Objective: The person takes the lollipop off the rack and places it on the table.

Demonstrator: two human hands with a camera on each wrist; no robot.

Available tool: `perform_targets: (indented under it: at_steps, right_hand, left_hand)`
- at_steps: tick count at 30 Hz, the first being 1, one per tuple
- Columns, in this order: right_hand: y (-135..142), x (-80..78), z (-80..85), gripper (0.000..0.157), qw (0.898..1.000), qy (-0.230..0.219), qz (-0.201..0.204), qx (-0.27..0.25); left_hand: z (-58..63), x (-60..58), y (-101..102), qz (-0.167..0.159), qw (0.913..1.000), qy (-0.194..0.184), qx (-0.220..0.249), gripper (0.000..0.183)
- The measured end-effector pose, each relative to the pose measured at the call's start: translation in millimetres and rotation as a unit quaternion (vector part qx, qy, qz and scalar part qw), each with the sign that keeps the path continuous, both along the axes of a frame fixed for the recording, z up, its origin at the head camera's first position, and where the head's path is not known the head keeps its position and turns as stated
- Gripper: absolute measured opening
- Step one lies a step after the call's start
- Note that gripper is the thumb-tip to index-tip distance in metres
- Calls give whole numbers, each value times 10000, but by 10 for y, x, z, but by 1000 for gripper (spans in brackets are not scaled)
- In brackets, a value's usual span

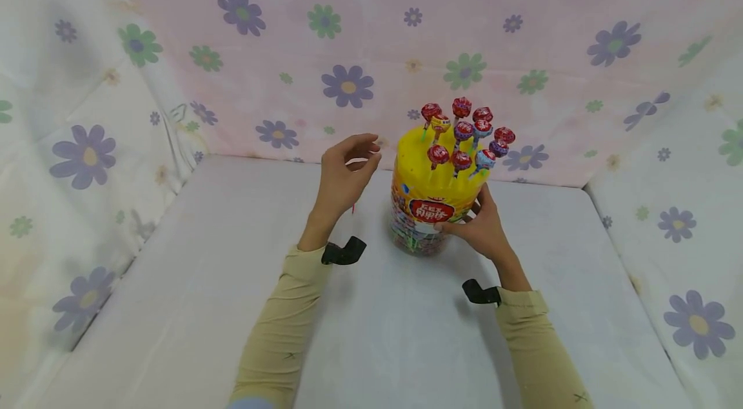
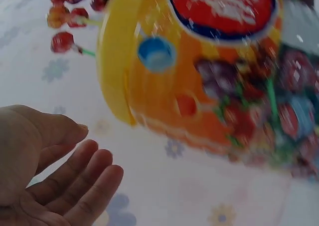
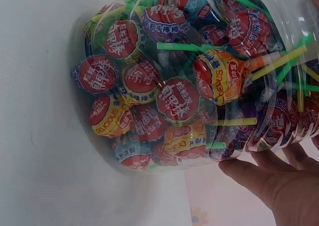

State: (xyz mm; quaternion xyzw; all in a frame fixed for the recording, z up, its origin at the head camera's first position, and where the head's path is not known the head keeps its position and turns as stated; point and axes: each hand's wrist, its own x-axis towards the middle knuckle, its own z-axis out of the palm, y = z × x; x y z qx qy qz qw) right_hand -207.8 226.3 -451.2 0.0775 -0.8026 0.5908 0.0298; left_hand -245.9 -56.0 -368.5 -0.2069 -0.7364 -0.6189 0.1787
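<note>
A clear plastic jar of wrapped lollipops stands upright on the table, under a yellow lid. Several lollipops stick up out of this lid, with red, purple, yellow and blue wrappers. My right hand grips the jar's right side, thumb at the front by the red label and fingers round behind. More lollipops fill the inside in the right wrist view. Left of the lid, apart from it, my left hand hovers with loosely bent fingers and holds nothing in the left wrist view.
White cloth covers the table. A pink flowered curtain hangs close behind the jar, and pale flowered cloth closes off both sides. Black wrist mounts sit at both sleeve cuffs.
</note>
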Motion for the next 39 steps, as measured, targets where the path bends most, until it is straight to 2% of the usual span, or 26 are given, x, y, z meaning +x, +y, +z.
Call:
perform_targets:
  at_steps: [7, 11, 19, 27, 34, 39]
  right_hand:
    - [-1, 0, -1, 90, 10000, 20, 14, -45]
    - [-1, 0, -6, 91, 10000, -9, 2, -45]
    - [-15, -3, 4, 91, 10000, -11, -45, -16]
    - [-8, -5, 1, 91, 10000, -23, -33, 37]
    - [-7, -7, -2, 91, 10000, 31, 14, 25]
    - [-9, 3, 7, 91, 10000, -5, 19, -18]
  left_hand:
    - [219, 0, 287, -380, 9977, 393, 406, 31]
    - [282, -29, 429, -624, 9956, 523, 472, 34]
    - [368, -98, 625, -746, 9928, 844, 412, 38]
    - [397, -154, 695, -610, 9896, 1213, 475, 35]
    - [422, -151, 640, -347, 9843, 1518, 829, 35]
    - [355, -132, 525, -165, 9859, 1341, 985, 36]
